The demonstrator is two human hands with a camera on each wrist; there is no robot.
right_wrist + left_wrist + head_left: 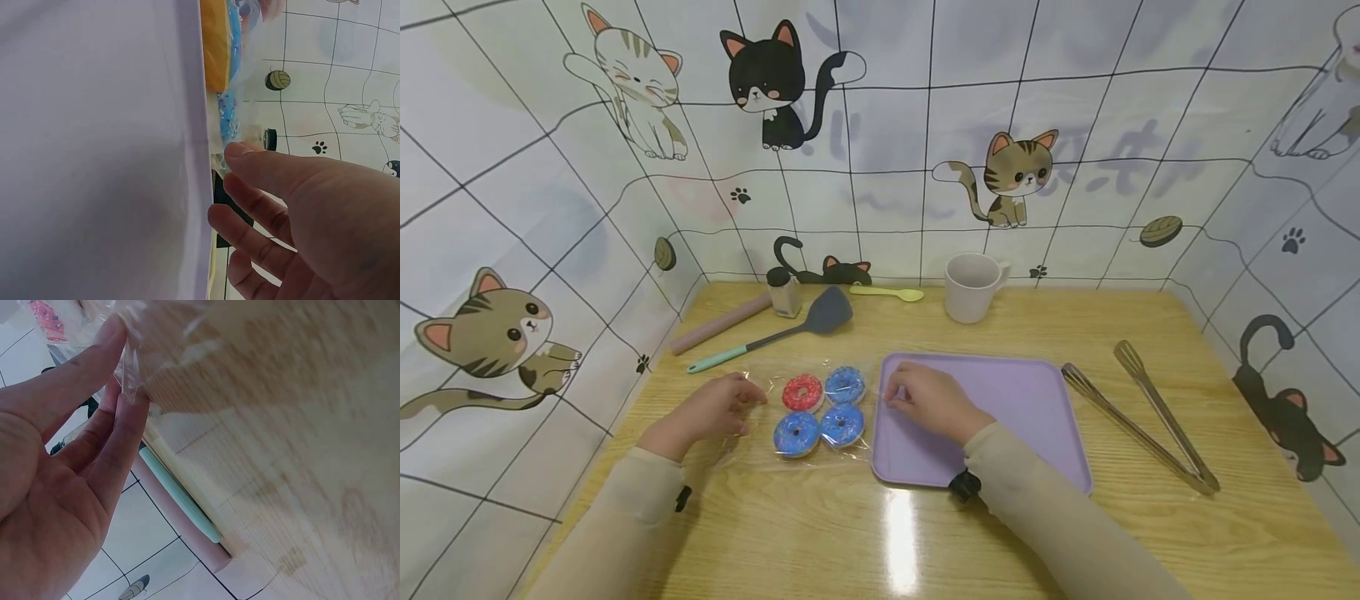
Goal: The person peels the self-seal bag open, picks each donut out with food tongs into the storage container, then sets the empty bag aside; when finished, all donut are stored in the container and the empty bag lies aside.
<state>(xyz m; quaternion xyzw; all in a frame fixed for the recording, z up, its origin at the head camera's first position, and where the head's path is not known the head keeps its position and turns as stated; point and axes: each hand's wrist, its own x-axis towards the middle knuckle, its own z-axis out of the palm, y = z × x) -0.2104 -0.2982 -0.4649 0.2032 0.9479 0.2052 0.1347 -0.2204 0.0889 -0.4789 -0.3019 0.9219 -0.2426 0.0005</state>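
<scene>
A clear plastic bag (752,446) lies flat on the table with toy donuts inside: one red donut (802,392) and three blue donuts (842,426). At the bag's left edge is my left hand (715,408); in the left wrist view its thumb and fingers pinch the crinkled plastic (134,369). My right hand (936,402) hovers over the left side of a purple tray (1015,417), near the bag's right edge. In the right wrist view, the right hand's fingers (247,234) are loosely bent, with a gap below the thumb.
Behind the bag lie a spatula (827,312), a brown rolling pin (722,323), a shaker (783,293) and a yellow spoon (887,292). A white mug (970,287) stands at the back. Metal tongs (1165,408) lie right of the tray. Cat-patterned cloth encloses the table.
</scene>
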